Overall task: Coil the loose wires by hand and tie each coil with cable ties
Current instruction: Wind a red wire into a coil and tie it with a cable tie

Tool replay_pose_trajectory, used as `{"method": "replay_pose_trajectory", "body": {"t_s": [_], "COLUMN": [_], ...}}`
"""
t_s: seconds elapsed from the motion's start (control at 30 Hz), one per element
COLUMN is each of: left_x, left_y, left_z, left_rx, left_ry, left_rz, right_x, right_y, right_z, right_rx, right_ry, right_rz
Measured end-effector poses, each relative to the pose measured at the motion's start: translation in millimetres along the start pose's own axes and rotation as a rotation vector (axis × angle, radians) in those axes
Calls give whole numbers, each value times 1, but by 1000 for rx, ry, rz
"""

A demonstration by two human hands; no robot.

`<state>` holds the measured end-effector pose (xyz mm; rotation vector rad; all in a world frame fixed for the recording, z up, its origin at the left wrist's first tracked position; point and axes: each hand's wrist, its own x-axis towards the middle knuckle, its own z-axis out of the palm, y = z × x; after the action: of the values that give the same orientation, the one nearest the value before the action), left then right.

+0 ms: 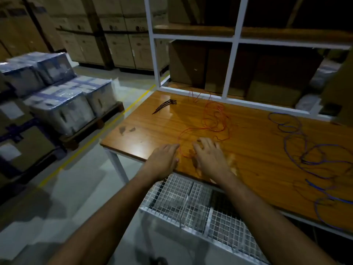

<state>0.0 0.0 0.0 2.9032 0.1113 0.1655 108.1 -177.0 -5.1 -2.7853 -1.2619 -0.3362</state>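
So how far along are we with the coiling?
Nothing is coiled or tied yet. Both hands, left hand and right hand, reach the near end of the loose thin red wire. The tangled blue wire and the black cable ties lie untouched.

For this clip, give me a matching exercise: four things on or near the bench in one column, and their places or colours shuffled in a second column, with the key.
Things
1. red wire
2. blue wire
3. cable ties
4. wire basket

Places
A. black bundle near the bench's far left corner
B. below the bench's near edge, under the forearms
C. loose loops on the right part of the bench
D. tangled loops just beyond both hands

Pairs: 1-D, 2-C, 3-A, 4-B
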Motion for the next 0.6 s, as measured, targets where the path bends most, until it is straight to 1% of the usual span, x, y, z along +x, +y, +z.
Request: {"method": "replay_pose_trajectory", "body": {"t_s": [0.07, 0.13, 0.23, 0.3, 0.37, 0.4, 0.47, 0.53, 0.6], "left_x": [16, 32, 53, 61, 67, 70, 75, 79, 80], "left_y": [-17, -31, -47, -53, -56, -58, -65, -73, -82], "left_z": [5, 12, 23, 29, 34, 37, 40, 45, 47], "left_rx": [-7, 23, 129, 182, 202, 205, 228, 268, 309], "left_ry": [-16, -54, -136, -204, -227, -216, -162, -55, 38], "left_rz": [45, 112, 281, 378, 415, 419, 408, 369, 297], "right_x": [13, 20, 24, 19, 6, -1, -12, -20, -22], "right_y": [-6, -8, -5, -1, 5, 10, 18, 28, 38], "right_z": [7, 15, 23, 26, 27, 26, 22, 23, 22], "right_rx": [-61, -66, 81, 162, 200, 169, 45, 80, 79], "right_ry": [-32, -125, -204, -203, -82, -5, 35, 7, 29], "right_rz": [-81, -126, -130, -128, -128, -127, -86, -3, 62]}}
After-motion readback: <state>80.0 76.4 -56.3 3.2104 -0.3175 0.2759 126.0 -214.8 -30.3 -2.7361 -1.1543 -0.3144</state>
